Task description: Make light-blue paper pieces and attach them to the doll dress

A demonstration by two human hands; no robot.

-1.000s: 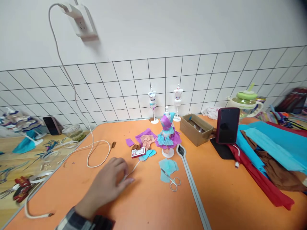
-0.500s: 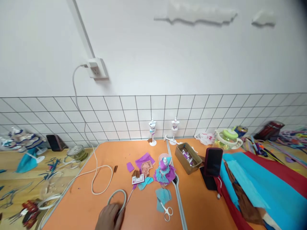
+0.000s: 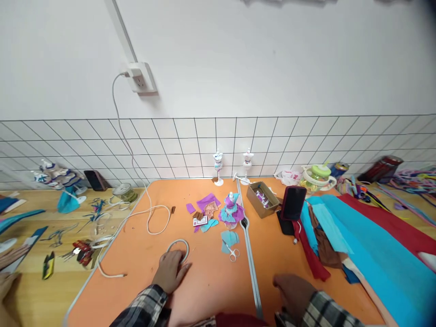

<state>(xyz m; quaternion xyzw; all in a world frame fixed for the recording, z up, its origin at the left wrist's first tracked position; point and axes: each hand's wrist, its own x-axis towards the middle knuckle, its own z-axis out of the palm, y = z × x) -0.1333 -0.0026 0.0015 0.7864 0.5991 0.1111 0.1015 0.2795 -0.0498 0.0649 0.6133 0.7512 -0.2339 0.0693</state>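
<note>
And here's the pale ring (image 3: 186, 247), lying on the orange tabletop (image 3: 136, 286), on the near side of the dressed mannequin (image 3: 230, 211) and off to its left. The left hand (image 3: 170, 271) is right on it: fingertips at the ring's near edge, hand loosely open, thumb spread away from the fingers. Over to the right hand (image 3: 294, 290), down nearer the person and to the right of the mannequin, with the fingers curled in; how tightly it is closed, or whether anything is inside, I can't tell.

Just in front of the mannequin, small scissors (image 3: 233, 255) lie partly across a light-blue scrap (image 3: 229, 240). Close on its left, we've got a white-labelled box (image 3: 200, 221) among purple, peach, brown and blue scraps (image 3: 210, 209), and farther left, a looped white cable (image 3: 150, 232). Behind it stand two white mannequins (image 3: 218, 167). Just to its right, slightly back, sits an open cardboard box (image 3: 262, 206) with purple and white bits inside; farther right, a dark phone (image 3: 293, 203) is propped up, then long blue and red sheets (image 3: 371, 236). Well off to the mannequin's left, at the edge of the view, another person's hands (image 3: 12, 259) are over the wooden table (image 3: 44, 295).
</note>
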